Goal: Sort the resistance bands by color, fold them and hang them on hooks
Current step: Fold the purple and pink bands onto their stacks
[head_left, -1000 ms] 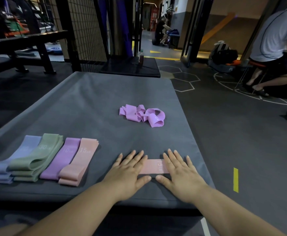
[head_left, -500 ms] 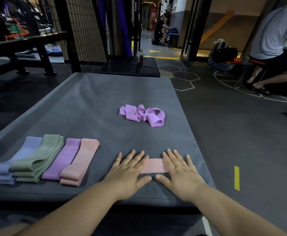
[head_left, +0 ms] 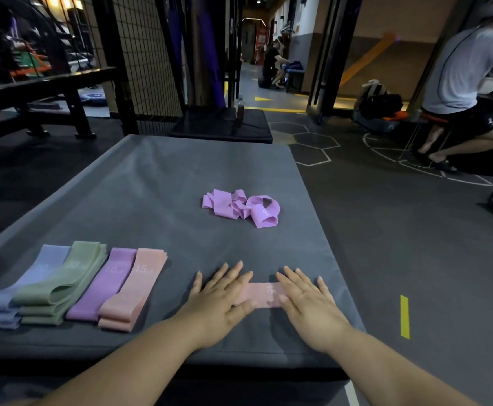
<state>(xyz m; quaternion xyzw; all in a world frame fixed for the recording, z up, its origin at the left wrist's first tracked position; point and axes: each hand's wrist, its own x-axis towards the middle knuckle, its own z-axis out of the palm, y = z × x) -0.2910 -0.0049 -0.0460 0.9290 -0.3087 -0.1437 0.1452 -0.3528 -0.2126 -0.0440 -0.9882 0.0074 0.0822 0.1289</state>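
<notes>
Pressing flat, the left hand [head_left: 220, 300] and right hand [head_left: 309, 303], fingers straight, pin a smooth peach rubber band [head_left: 264, 294].

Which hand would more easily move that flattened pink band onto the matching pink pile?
Probably the left hand: it lies flat on the left end of the pink band, nearest the pink pile. The right hand would have to cross over.
</notes>
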